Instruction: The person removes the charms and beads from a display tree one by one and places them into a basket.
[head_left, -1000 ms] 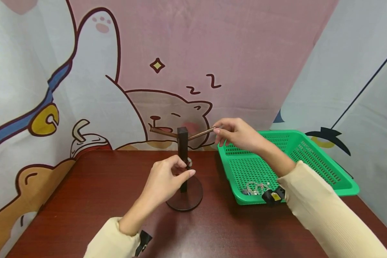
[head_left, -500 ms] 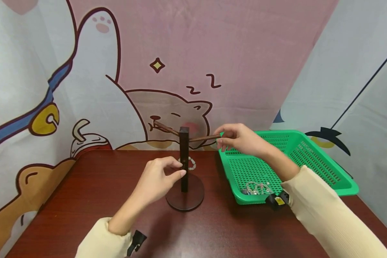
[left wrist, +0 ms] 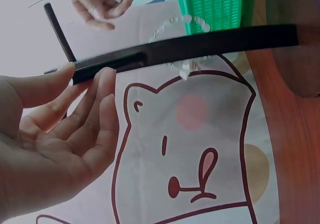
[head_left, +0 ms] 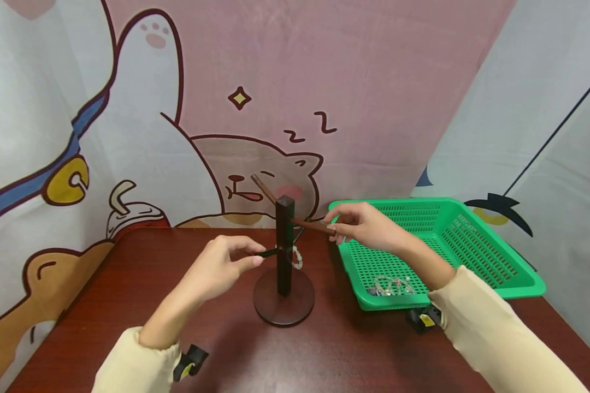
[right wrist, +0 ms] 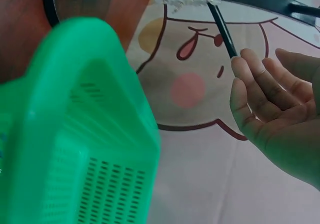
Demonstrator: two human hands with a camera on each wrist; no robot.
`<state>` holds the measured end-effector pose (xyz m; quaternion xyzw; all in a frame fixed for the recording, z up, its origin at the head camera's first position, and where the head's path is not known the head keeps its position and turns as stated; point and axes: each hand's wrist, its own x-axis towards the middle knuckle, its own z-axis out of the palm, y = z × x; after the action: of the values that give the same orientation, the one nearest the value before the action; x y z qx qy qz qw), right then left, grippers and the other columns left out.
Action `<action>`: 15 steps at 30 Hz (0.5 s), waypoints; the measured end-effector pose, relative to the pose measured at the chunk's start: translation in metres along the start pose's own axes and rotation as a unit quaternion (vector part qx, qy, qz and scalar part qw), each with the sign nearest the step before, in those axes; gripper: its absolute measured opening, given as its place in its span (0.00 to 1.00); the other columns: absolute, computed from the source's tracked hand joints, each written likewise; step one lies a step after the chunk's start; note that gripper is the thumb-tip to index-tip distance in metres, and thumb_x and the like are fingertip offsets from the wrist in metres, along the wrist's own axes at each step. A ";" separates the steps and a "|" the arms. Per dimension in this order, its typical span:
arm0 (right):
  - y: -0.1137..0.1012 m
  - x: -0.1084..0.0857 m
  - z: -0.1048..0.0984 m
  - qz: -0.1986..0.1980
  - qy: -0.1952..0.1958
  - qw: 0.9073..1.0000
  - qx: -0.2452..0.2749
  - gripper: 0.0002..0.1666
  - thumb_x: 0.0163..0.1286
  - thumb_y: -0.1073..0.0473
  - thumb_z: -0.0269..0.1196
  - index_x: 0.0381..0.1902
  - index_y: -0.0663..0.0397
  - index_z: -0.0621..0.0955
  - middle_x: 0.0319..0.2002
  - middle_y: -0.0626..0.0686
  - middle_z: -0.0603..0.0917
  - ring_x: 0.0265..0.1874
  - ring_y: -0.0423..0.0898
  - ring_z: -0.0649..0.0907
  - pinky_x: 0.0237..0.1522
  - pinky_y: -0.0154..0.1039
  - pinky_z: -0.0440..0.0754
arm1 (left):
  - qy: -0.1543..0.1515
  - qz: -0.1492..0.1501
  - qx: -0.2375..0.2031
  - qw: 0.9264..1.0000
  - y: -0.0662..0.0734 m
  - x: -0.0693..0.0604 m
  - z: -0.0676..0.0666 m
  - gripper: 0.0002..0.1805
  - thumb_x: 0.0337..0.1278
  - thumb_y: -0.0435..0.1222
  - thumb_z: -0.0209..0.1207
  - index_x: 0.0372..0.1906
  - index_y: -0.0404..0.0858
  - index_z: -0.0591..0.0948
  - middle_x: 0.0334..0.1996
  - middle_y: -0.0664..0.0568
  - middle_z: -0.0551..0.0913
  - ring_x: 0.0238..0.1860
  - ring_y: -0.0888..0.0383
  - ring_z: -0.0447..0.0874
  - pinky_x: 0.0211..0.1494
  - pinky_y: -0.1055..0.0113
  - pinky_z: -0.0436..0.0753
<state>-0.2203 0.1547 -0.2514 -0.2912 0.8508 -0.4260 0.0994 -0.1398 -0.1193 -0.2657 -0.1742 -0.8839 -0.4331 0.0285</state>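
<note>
A dark wooden jewellery stand (head_left: 284,251) with a round base stands upright on the table. Two rods cross its post. My left hand (head_left: 221,267) pinches the left end of the lower rod (left wrist: 107,68) between thumb and fingers. On that rod's far side hangs a pale beaded bracelet (head_left: 297,257), its beads bunched by the post in the right wrist view. The upper rod (head_left: 311,224) slants, its right end toward me. Beside that end is my right hand (head_left: 369,226), fingers loosely bent; in the left wrist view they look apart from the rod.
At the right stands a green slatted plastic basket (head_left: 477,256), partly under the right forearm. Several beaded bracelets (head_left: 392,286) lie in its near left corner. A cartoon-printed cloth (head_left: 373,82) hangs behind the reddish-brown table (head_left: 103,305).
The upper rod has swung round, its right end toward me, its left end away. My left hand has moved left with the lower rod's end, my right hand slightly down. The bracelet shows more.
</note>
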 end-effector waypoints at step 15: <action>0.015 -0.005 0.049 -0.011 -0.038 0.998 0.044 0.05 0.64 0.65 0.58 0.36 0.63 0.79 0.24 0.54 0.81 0.25 0.51 0.81 0.28 0.38 0.78 | -0.042 -0.001 -0.038 0.998 -0.014 0.005 -0.015 0.09 0.59 0.29 0.55 0.43 0.34 0.81 0.31 0.49 0.83 0.38 0.55 0.81 0.43 0.59 0.77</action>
<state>-0.2021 0.1320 -0.2935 -0.3114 0.8236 -0.4530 0.1397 -0.1502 -0.1376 -0.2658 -0.1921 -0.8677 -0.4582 -0.0161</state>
